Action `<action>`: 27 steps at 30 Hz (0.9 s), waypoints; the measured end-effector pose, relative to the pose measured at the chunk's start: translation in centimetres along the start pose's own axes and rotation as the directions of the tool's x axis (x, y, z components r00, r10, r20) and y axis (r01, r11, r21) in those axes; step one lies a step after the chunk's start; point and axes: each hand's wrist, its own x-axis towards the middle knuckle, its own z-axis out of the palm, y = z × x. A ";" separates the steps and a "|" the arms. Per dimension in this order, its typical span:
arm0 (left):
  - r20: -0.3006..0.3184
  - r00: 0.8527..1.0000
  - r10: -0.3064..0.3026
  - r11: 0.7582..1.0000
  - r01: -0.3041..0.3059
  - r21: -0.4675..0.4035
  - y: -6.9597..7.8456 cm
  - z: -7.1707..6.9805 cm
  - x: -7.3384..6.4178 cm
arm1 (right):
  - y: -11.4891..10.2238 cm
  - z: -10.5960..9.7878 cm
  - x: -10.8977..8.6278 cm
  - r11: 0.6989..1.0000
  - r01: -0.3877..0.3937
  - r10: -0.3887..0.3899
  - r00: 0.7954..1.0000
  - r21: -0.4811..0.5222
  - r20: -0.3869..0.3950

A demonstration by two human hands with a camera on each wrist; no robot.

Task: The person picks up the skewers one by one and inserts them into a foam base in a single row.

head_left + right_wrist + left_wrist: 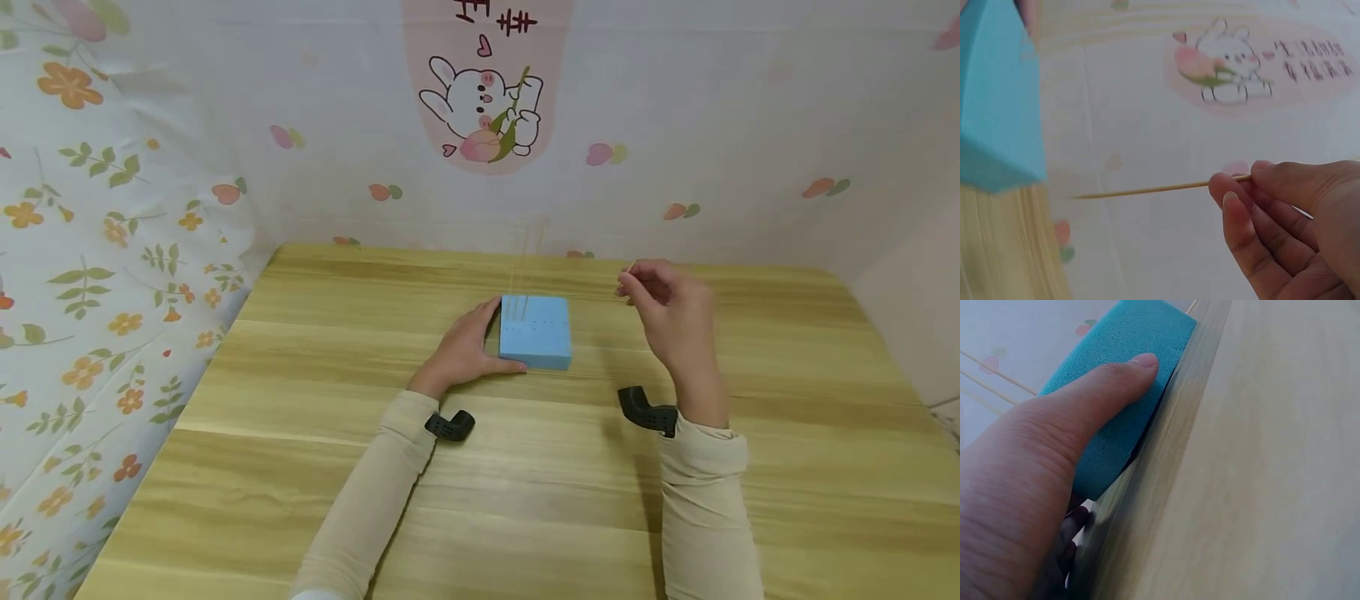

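Note:
A light blue foam block [536, 340] lies on the table, with a row of small dark holes across its top. Several thin wooden skewers [997, 373] stand upright in its left part. My left hand [465, 346] grips the block from the left, its thumb pressed along the near side and the fingers around the far left side, partly hidden. To the right of the block, my right hand [671, 312] is raised above the table. Between thumb and fingertips it pinches another wooden skewer [1147, 190], whose pointed end faces the block in the right wrist view.
The wood-grain table [300, 358] reaches back to a white cloth [322, 100] printed with a rabbit and hearts. A flower-patterned cloth [97, 333] hangs at the left. Black wrist mounts [647, 412] sit on both sleeves.

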 end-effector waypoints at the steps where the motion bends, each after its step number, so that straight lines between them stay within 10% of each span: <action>1: -0.003 1.000 0.003 1.000 -0.003 0.006 0.0 0.0 0.0 | -0.3 0.7 0.2 1.000 0.015 -0.015 1.000 0.023 0.007; 10: -0.032 0.999 0.042 0.999 -0.042 0.013 0.0 -0.2 0.2 | -2.2 5.5 1.7 0.983 0.149 -0.157 0.985 0.105 0.068; 27: -0.037 0.999 0.024 1.000 -0.024 0.004 -0.1 0.1 0.3 | -1.8 6.3 1.5 0.985 0.169 -0.171 0.970 0.030 0.170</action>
